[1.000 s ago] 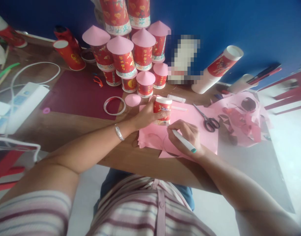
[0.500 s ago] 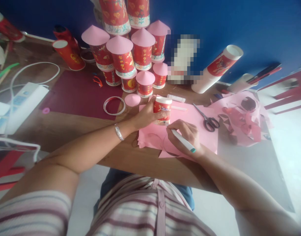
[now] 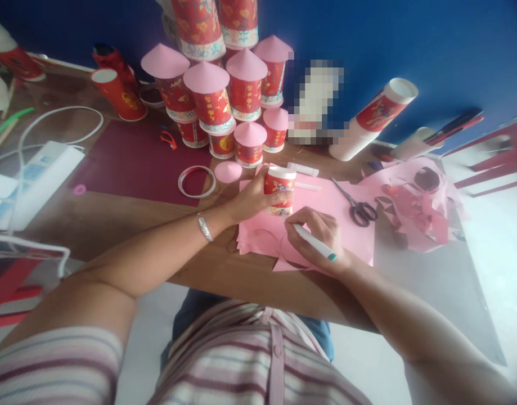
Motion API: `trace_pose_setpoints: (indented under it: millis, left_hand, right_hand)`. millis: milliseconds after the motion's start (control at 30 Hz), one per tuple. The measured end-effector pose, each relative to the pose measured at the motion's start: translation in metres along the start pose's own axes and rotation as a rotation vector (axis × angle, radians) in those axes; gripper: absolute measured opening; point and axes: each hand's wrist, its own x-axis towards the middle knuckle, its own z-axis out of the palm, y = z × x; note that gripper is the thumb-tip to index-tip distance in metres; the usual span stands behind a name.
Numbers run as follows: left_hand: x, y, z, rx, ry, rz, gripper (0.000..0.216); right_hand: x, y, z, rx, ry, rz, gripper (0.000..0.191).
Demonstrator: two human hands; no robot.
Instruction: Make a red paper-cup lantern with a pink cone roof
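Observation:
My left hand (image 3: pixel 256 198) is wrapped round a red paper cup (image 3: pixel 279 184) with a white rim, its thumb across the front. The cup stands upright over stacked pink paper (image 3: pixel 346 242). In my right hand (image 3: pixel 321 233) is a white marker pen (image 3: pixel 315 242) with a green end. Its tip is close to the cup's lower white band; whether it touches, I cannot tell. Black-handled scissors (image 3: pixel 362 214) lie on the paper to the right. A white tube (image 3: pixel 304 169) lies behind the cup, and a small pink paper cone (image 3: pixel 228 172) rests to its left.
Red cups with pink cone tops (image 3: pixel 206 95) stand stacked at the back. Pink paper scraps (image 3: pixel 422 208) cover the right side. A tape roll (image 3: pixel 196 181) lies on a maroon sheet (image 3: pixel 131 163). At left is a white power strip (image 3: pixel 43 174) with cables. Tall paper cups (image 3: pixel 374 118) lean near the blue wall.
The pen tip and my right fingers have shifted very slightly left. My left hand keeps its hold on the cup, which has barely moved.

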Motion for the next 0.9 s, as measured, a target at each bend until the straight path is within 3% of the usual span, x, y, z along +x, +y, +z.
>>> trace_pose_setpoints:
  millis: [267,900]
  left_hand:
    - [0.0006,-0.0001,0.0002,0.017,0.000,0.019,0.054]
    - [-0.0009,0.0042,0.0024,0.007,0.007,0.012,0.055]
  right_hand:
    - [-0.0015,-0.0005,0.0006,0.043,-0.007,0.073,0.014]
    - [-0.0013,0.0034,-0.0006,-0.032,0.024,0.016,0.015]
